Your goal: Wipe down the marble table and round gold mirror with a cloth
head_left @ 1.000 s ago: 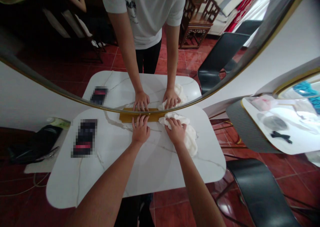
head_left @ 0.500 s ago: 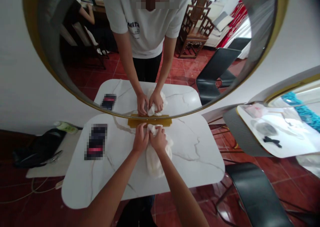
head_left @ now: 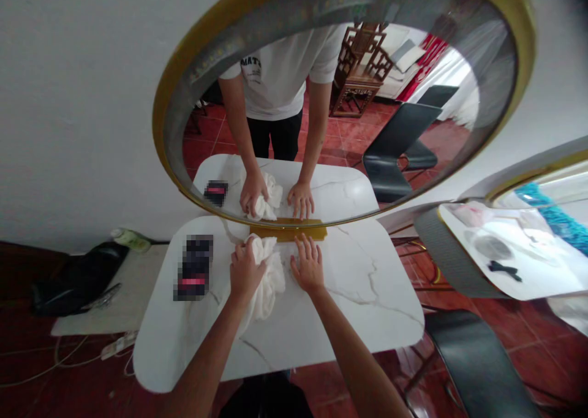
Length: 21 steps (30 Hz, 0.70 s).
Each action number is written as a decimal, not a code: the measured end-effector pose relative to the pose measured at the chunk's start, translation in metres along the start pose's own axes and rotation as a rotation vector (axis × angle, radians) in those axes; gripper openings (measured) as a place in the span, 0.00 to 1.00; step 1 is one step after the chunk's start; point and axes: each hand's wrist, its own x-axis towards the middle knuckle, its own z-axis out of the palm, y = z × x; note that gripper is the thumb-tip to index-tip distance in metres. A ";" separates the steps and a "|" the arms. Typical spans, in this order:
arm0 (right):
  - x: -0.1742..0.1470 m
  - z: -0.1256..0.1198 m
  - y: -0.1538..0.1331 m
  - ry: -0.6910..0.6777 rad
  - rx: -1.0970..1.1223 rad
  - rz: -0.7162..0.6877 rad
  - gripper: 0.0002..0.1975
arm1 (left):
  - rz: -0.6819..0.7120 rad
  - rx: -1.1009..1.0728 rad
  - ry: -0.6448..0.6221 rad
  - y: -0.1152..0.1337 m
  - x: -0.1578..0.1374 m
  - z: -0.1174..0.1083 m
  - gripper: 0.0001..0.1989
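- My left grip point(head_left: 247, 268) is closed over a bunched white cloth point(head_left: 273, 283), which lies on the marble-patterned counter point(head_left: 358, 326), its loose end trailing back toward me beside my wrist.
- My right grip point(head_left: 307, 265) holds nothing: palm down, fingers spread, fingertips at the near edge of the gold base point(head_left: 287, 234). Whether they press on it or only lie over it, I cannot tell.
- I have only part of the cloth bunched up. If I pushed with just that part, the loose folds could drag, bunch under my wrist or slip out from beneath my fingers.
- The dark pixelated object point(head_left: 195, 265) lies left of the cloth, near my left hand. A wide leftward sweep could knock it or snag it with a fold, and push it toward the counter's left edge.
- The round mirror point(head_left: 158, 124) hangs low over the base. Lifting my knuckles carelessly could bump its gold rim or smear the glass.
- I can't see how the mirror and base are fixed. If they are loose, a hard shove at the base might shift or tip both.
- The counter looks smooth, so leaning hard on my spread right hand could let it slide and cost me balance.
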 end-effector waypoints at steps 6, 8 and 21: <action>0.002 0.020 0.015 -0.074 -0.051 -0.115 0.32 | 0.081 -0.252 0.047 -0.040 0.036 0.007 0.31; 0.004 0.022 0.017 -0.086 -0.047 -0.120 0.33 | 0.126 -0.303 0.015 -0.047 0.054 0.007 0.31; 0.007 0.024 0.022 -0.120 -0.041 -0.101 0.35 | 0.195 -0.162 -0.005 -0.033 0.086 0.031 0.25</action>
